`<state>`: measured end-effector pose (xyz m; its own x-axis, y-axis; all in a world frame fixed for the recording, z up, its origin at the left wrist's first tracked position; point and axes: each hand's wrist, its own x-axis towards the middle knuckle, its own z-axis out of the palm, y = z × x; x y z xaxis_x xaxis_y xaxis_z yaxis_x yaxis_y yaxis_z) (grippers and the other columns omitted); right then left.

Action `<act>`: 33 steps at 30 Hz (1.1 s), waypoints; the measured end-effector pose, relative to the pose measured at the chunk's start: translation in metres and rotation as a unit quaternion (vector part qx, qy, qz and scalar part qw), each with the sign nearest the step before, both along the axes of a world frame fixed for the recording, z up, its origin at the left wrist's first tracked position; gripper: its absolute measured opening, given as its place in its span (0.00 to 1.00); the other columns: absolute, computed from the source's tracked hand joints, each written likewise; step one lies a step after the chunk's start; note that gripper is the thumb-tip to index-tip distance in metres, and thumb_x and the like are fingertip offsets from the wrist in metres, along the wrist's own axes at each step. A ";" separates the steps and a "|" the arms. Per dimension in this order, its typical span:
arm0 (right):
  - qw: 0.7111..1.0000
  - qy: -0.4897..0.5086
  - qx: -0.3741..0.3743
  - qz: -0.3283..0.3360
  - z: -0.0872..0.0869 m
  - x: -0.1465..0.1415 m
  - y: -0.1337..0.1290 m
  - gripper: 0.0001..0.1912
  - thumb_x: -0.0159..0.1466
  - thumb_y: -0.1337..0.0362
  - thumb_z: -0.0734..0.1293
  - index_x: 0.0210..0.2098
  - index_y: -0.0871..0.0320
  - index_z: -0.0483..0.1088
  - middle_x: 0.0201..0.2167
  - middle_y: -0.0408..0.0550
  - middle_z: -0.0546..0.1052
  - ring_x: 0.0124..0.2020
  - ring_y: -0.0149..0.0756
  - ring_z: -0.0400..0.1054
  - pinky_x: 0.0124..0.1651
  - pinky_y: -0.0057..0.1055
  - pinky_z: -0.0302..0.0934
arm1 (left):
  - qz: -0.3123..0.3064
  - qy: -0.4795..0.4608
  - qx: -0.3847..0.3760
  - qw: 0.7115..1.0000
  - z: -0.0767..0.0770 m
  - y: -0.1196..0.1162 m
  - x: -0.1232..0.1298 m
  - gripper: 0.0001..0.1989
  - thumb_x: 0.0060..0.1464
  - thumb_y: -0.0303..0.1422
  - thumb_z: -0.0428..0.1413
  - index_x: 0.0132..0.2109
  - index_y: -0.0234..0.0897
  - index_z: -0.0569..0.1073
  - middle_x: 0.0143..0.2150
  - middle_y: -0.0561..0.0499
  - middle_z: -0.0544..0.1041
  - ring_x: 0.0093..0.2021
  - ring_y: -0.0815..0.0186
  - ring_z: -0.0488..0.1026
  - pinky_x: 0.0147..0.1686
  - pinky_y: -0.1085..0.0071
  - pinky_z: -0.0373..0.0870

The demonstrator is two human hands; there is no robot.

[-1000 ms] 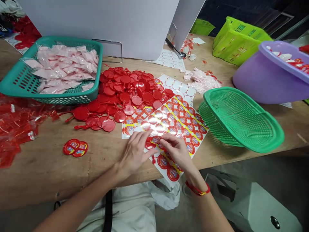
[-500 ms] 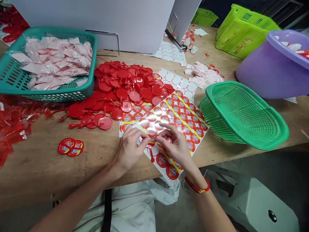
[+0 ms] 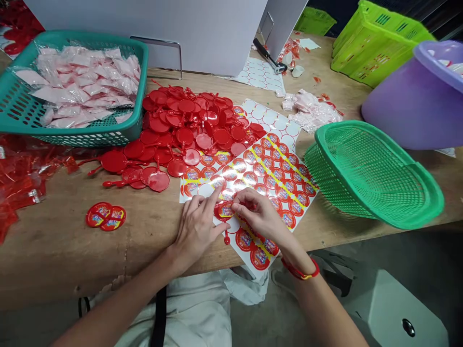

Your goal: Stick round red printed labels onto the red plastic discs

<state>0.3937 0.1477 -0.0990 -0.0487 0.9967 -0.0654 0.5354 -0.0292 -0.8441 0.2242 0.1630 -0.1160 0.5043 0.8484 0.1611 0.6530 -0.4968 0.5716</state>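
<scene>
My right hand (image 3: 258, 219) pinches a red plastic disc with a short handle (image 3: 223, 210), its fingertips on the disc's right side. The disc lies on a glossy sheet of round red-and-yellow printed stickers (image 3: 278, 180), and its handle points toward me. My left hand (image 3: 197, 227) is just left of the disc, with the index finger resting on the sheet and the thumb near the handle. Several loose red discs form a pile (image 3: 184, 130) beyond the sheet. Two stickered discs (image 3: 105, 217) lie on the wood to the left.
A teal basket of pink plastic bags (image 3: 137, 86) stands back left, with red wrappers (image 3: 25, 173) beside it. On the right are a tilted green basket (image 3: 372, 173), a purple tub (image 3: 408, 111) and a lime crate (image 3: 379, 46). Backing sheets and a hammer (image 3: 269, 57) lie behind.
Both hands have come down from just above the sheet, and my right fingertips now rest on the red disc. The view has shifted slightly, so the table items sit a little differently in the frame.
</scene>
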 end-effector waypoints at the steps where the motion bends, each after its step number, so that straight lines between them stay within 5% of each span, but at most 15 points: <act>1: 1.000 -0.005 -0.006 0.002 -0.002 -0.001 0.000 0.06 0.58 0.65 0.62 0.25 0.58 0.66 0.29 0.45 0.69 0.30 0.33 0.62 0.32 0.29 0.55 | -0.002 0.000 0.003 1.000 0.000 0.000 0.000 0.40 0.42 0.32 0.63 0.60 0.38 0.54 0.41 0.47 0.73 0.41 0.59 0.66 0.40 0.64 0.64; 25: 0.995 -0.089 -0.017 0.030 -0.005 -0.003 0.002 0.06 0.60 0.65 0.62 0.27 0.58 0.66 0.32 0.47 0.67 0.35 0.36 0.61 0.36 0.33 0.55 | 0.002 -0.009 -0.018 1.000 0.000 0.000 0.000 0.40 0.40 0.32 0.64 0.59 0.39 0.54 0.43 0.49 0.74 0.41 0.59 0.65 0.42 0.63 0.63; 33: 0.991 -0.125 0.037 0.003 -0.008 -0.013 -0.003 0.04 0.59 0.67 0.62 0.28 0.57 0.66 0.31 0.47 0.68 0.35 0.38 0.61 0.36 0.34 0.56 | 0.003 0.029 -0.001 1.000 0.001 0.001 0.000 0.26 0.42 0.35 0.62 0.50 0.37 0.66 0.45 0.45 0.69 0.45 0.56 0.64 0.42 0.61 0.65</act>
<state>0.3805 0.1449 -0.1066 -0.0460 0.9989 -0.0035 0.7287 0.0312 -0.6842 0.2240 0.1639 -0.1151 0.5085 0.8511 0.1302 0.6880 -0.4926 0.5330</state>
